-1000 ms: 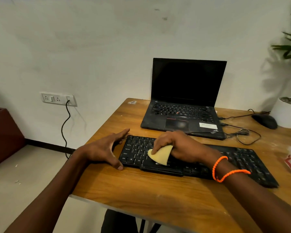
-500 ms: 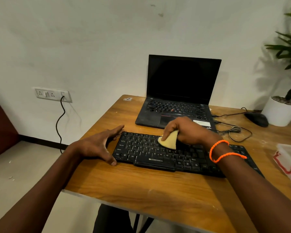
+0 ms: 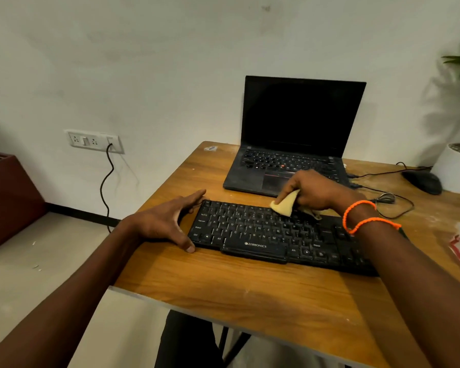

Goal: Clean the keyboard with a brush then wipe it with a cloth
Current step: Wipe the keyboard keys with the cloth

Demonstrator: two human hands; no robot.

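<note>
On the wooden surface [image 3: 250, 293] the black keyboard [image 3: 263, 235] lies in front of the person, and the wiping step looks to be in hand. The next stroke calls for dragging across the unwiped keys. The left hand [image 3: 168, 221] braces the keyboard's left end, fingers spread. The right hand [image 3: 314, 192] pinches the yellow cloth [image 3: 286, 204] onto the top row.
</note>
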